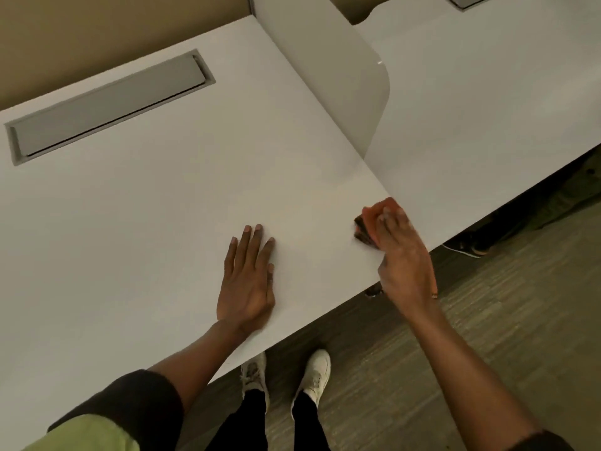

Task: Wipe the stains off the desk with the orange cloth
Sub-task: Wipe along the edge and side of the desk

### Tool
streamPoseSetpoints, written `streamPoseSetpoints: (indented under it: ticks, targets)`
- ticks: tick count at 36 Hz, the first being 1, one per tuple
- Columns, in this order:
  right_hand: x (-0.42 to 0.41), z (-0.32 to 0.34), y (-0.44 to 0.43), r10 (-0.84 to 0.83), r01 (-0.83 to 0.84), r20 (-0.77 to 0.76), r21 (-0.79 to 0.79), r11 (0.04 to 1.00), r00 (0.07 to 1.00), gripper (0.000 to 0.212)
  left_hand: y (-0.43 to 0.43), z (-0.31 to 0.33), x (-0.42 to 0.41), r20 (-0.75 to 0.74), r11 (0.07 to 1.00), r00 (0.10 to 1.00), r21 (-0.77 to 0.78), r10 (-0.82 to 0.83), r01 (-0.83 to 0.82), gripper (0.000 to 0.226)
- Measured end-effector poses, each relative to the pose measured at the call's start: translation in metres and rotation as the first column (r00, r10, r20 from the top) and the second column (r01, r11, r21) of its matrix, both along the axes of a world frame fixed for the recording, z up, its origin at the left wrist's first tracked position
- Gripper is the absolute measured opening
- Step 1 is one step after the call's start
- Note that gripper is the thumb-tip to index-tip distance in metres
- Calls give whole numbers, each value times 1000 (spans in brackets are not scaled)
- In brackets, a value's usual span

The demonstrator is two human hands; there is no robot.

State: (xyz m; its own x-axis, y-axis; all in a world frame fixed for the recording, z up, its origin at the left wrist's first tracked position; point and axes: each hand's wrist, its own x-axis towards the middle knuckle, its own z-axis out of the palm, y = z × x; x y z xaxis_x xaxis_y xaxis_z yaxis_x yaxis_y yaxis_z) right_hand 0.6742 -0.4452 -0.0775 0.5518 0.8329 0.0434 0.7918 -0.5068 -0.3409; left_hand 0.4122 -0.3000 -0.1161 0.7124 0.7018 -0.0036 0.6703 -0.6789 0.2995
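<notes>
Setting: white desk fills most of my view, front edge running toward 4 o'clock; wood-grain floor below it.
Right fingers: curled down over the orange cloth, pinning it to the desk top; fingertips rest on the fabric. Image is blurred here, so I cannot tell how tightly they close.
Right hand: right hand sits at 3 o'clock from frame centre, wrist hanging past the desk edge.
Cloth position: bunched into a small wad near the desk's right front corner, just beside the seam with the neighbouring desk.
Left fingers: spread flat, holding nothing; the left hand is palm-down on the desk at 6 o'clock from centre, apparently as a brace.
Cloth handling (judgement): soft, light, easily deformed; likely to slide or unfold under a loose hold. I would press from above with flat fingers, edges tucked under the palm.
Stains: none I can make out on the surface.
Farther out: grey cable hatch at 10 o'clock; rounded divider panel at 1 o'clock.
</notes>
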Motion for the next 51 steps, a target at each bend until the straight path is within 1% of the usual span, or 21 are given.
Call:
streamPoseSetpoints:
  ticks: [3,5,7,9,12,15,17,20,23,26,28,30,33,35,38,40,41,43,47,49,51]
  targets:
    - [17,-2,43,-88,87,-13,-17,996,996,72,0,2,0,-1,1000,1000,-1,-1,1,56]
    - [0,-5,61,-60,60,-8,-5,998,998,75,0,3,-1,6,1000,1000,-23,3,-3,57]
    - [-35,-7,65,51,-51,-8,28,998,999,78,0,6,0,16,999,1000,-52,13,-12,58]
    - [-78,-11,53,217,-215,-43,42,976,975,80,-1,10,0,40,997,999,-78,29,-26,58]
    - [-125,-11,14,470,-473,-75,-22,881,879,89,0,14,-3,96,991,993,-121,75,-63,56]
    - [-117,-7,-27,562,-566,-73,-57,823,824,100,0,16,-5,118,982,983,-137,144,-128,56]
    - [-91,-3,-36,541,-543,-46,-60,838,840,96,-1,15,-4,113,979,979,-133,171,-156,55]
    - [-38,-2,-17,368,-368,-17,-3,930,930,80,-1,14,-3,117,979,978,-131,172,-157,54]
    - [8,-5,34,196,-197,-22,-15,980,980,75,-1,15,-2,120,977,977,-142,178,-160,56]
    - [16,-11,84,78,-78,4,7,997,997,72,-2,16,-2,107,976,978,-142,179,-163,58]
    - [-2,-11,105,77,-77,8,25,997,997,73,-2,17,-3,106,976,978,-140,181,-166,60]
    - [-30,-9,110,150,-150,0,49,987,989,74,-3,18,-3,107,974,976,-147,187,-171,63]
    - [-79,-6,91,324,-319,-42,90,944,945,82,-3,19,-5,130,970,973,-177,190,-165,71]
    - [-109,-8,67,445,-440,-66,78,895,893,86,-3,18,-7,168,975,970,-167,176,-148,72]
    - [-134,-12,19,591,-589,-83,46,807,802,85,-3,16,-11,197,981,967,-143,160,-134,71]
    - [-131,-13,-12,637,-638,-74,23,770,767,91,-2,16,-11,193,977,966,-160,172,-142,83]
    - [-122,-12,-23,634,-635,-70,18,772,770,94,-2,16,-11,186,977,968,-165,168,-138,90]
    - [-96,-10,-29,586,-585,-42,27,810,809,99,-1,14,-11,166,977,972,-164,166,-139,95]
    - [-28,-6,3,383,-383,4,48,923,924,80,-1,13,-8,112,974,979,-173,169,-148,95]
    - [-2,-5,29,269,-269,-5,1,963,963,80,-2,13,-7,107,974,979,-169,173,-153,94]
    - [10,-9,56,147,-147,-10,1,989,989,78,-2,14,-7,123,972,976,-174,178,-155,93]
